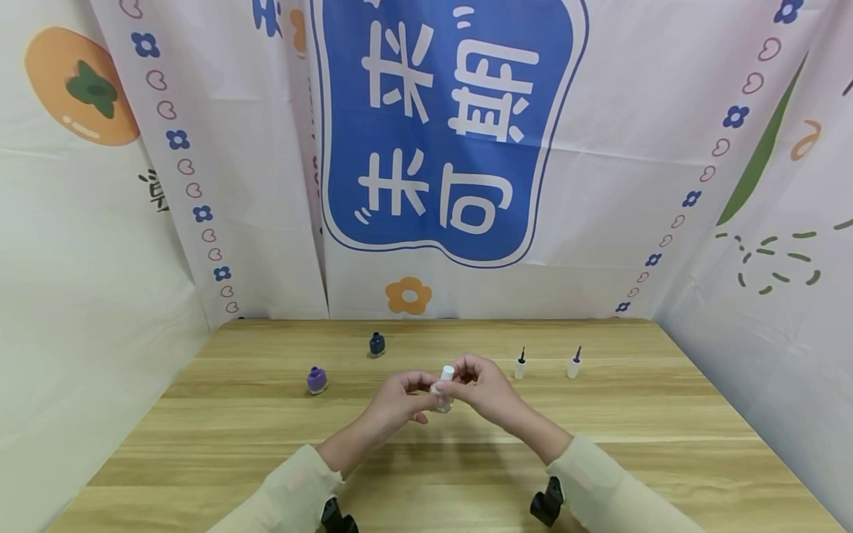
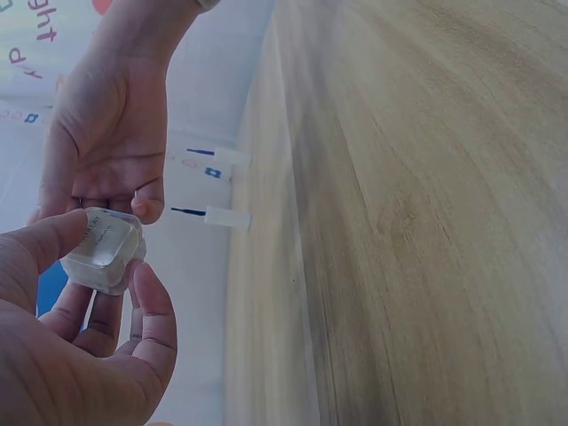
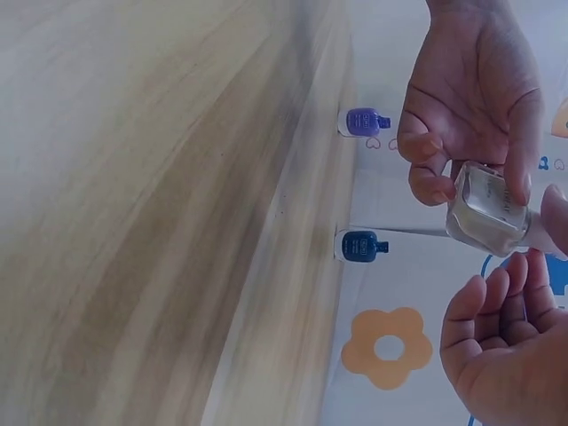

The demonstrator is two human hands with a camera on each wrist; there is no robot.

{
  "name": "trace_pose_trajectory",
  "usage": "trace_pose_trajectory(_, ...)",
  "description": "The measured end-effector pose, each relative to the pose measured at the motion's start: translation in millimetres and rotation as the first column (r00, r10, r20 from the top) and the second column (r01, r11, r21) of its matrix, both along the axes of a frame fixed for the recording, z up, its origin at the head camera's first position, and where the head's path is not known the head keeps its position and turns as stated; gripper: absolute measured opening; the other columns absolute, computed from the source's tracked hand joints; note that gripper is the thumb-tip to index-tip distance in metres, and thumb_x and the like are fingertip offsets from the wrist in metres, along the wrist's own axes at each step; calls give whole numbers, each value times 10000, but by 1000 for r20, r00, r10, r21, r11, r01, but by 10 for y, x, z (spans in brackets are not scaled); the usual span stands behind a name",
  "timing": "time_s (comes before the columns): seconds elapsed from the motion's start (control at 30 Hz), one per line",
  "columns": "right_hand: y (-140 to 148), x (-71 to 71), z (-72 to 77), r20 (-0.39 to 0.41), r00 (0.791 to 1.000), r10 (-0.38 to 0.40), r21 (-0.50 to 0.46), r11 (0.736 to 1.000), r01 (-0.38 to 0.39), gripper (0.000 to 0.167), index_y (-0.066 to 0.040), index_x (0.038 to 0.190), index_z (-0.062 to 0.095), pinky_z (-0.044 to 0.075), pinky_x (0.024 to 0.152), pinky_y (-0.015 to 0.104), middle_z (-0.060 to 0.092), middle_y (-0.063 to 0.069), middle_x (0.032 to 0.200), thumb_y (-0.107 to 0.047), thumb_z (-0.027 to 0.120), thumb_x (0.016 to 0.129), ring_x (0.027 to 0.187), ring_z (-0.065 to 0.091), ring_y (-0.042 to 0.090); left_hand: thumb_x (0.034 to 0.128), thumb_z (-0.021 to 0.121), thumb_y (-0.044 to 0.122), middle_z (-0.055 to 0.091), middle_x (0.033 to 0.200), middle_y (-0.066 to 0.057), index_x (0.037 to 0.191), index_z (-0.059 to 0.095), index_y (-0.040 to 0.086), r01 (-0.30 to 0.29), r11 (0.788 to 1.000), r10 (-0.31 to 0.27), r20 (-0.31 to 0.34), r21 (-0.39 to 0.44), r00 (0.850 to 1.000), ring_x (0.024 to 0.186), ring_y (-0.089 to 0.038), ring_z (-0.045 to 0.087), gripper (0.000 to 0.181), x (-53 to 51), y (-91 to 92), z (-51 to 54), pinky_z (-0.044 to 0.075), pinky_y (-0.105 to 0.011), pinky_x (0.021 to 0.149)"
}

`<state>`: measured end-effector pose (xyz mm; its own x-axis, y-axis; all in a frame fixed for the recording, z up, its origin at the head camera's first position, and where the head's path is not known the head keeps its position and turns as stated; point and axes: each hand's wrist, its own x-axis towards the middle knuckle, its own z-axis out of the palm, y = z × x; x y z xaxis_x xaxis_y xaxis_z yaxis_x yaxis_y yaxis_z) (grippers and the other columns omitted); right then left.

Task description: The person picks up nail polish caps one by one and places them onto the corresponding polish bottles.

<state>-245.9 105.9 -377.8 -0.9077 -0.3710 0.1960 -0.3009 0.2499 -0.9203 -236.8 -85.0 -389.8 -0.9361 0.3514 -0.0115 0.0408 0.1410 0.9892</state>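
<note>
Above the middle of the table, both hands are on a pale nail polish bottle [image 3: 486, 209] with a white cap [image 1: 448, 371]. My left hand [image 1: 395, 402] holds its clear glass body between thumb and fingers. On the other side, my right hand [image 1: 492, 393] pinches the cap, thumb in front. The cap sits on the bottle, but whether it is tight or loose I cannot tell. To the left stand an uncapped purple nail polish bottle [image 1: 317, 380] and an uncapped dark blue one [image 1: 377, 346].
Two white caps stand at the right with their brushes pointing up: one with a dark brush [image 1: 520, 368], one with a purple brush [image 1: 574, 367]. The wooden table [image 1: 200, 444] meets a printed cloth [image 1: 600, 222] at its back edge and sides.
</note>
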Motion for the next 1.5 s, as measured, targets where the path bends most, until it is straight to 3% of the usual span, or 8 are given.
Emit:
trace_pose_trajectory(0.3, 110, -87, 3, -7, 996, 89, 36, 995, -89, 319, -56, 1202, 628, 467, 670, 292, 584, 59, 964, -192, 690, 920, 882, 522, 238, 867, 743, 224, 651, 1016, -64, 1103, 640, -6, -5, 1000, 6, 12, -12, 1000, 877, -188, 612, 345, -8, -9, 8, 545, -331, 691)
trace_pose_trajectory(0.47, 121, -93, 21, -29, 989, 142, 59, 988, -140, 311, -49, 1234, 643, 488, 705, 348, 610, 63, 992, -176, 649, 950, 901, 536, 259, 864, 748, 227, 649, 1011, -66, 1088, 634, -7, -7, 1000, 7, 15, -14, 1000, 878, -189, 612, 344, -11, -11, 4, 544, -332, 689)
trace_pose_trajectory(0.67, 111, -85, 22, -24, 990, 142, 58, 988, -141, 264, -33, 1191, 663, 491, 706, 318, 642, 51, 1020, -154, 633, 959, 885, 549, 234, 864, 749, 216, 649, 1014, -67, 1088, 632, -11, -4, 1000, 5, 16, -8, 1000, 884, -191, 613, 339, -15, -7, -4, 546, -332, 688)
trace_pose_trajectory(0.9, 94, -86, 0, -47, 992, 119, 44, 992, -117, 177, -73, 1051, 690, 467, 722, 324, 623, 40, 920, -202, 677, 931, 859, 544, 220, 869, 745, 212, 654, 1034, -70, 1099, 640, -13, 11, 1000, -11, 2, 3, 1000, 892, -192, 616, 338, -9, -6, -4, 550, -321, 677)
trace_pose_trajectory(1.17, 53, -65, -42, -20, 998, 60, 12, 998, -60, 202, -63, 932, 634, 419, 614, 253, 599, 41, 853, -236, 730, 889, 795, 521, 195, 857, 748, 179, 668, 1016, -65, 1093, 658, -10, 15, 1000, -15, 4, 15, 1000, 878, -194, 624, 315, -11, -5, -23, 552, -329, 674)
trace_pose_trajectory(1.5, 11, -38, -28, 7, 1000, 15, 37, 999, -16, 171, -34, 865, 578, 401, 606, 257, 577, 27, 832, -126, 719, 891, 781, 505, 210, 856, 747, 161, 676, 988, -47, 1062, 664, -8, 3, 1000, -3, 4, 15, 1000, 865, -180, 629, 279, 6, 12, -40, 553, -332, 666)
